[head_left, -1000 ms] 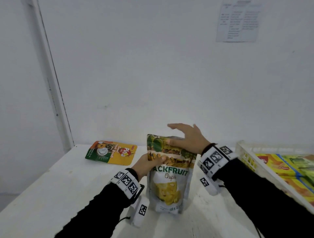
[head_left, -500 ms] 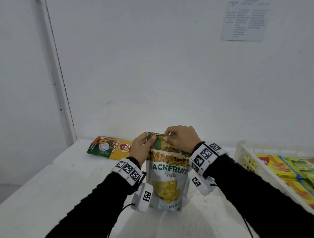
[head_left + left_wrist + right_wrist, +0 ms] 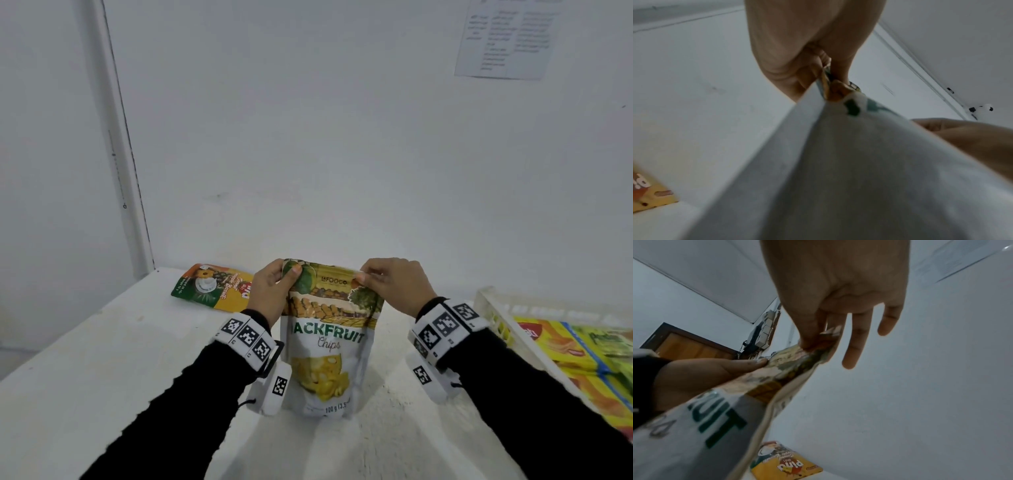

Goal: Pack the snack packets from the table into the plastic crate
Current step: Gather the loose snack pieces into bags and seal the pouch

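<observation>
A white jackfruit chips pouch (image 3: 329,342) stands upright on the white table (image 3: 102,359) in front of me. My left hand (image 3: 274,284) pinches its top left corner, thumb on the front. My right hand (image 3: 390,284) pinches the top right corner (image 3: 818,344) between thumb and forefinger, the other fingers hanging straight. The left wrist view shows the pouch's edge (image 3: 838,162) running up into my left hand (image 3: 818,73). A yellow-green pineapple biscuit packet (image 3: 212,289) lies flat behind the left hand. The white plastic crate (image 3: 493,308) sits at the right, holding several packets (image 3: 582,349).
A white wall rises just behind the table, with a printed sheet (image 3: 507,37) taped up high on the right. A door frame (image 3: 120,137) runs down at the left by the table's far corner.
My left hand slid up from the pouch's side to its top left corner. My right hand, open over the top a second ago, came down and pinched the top right corner.
</observation>
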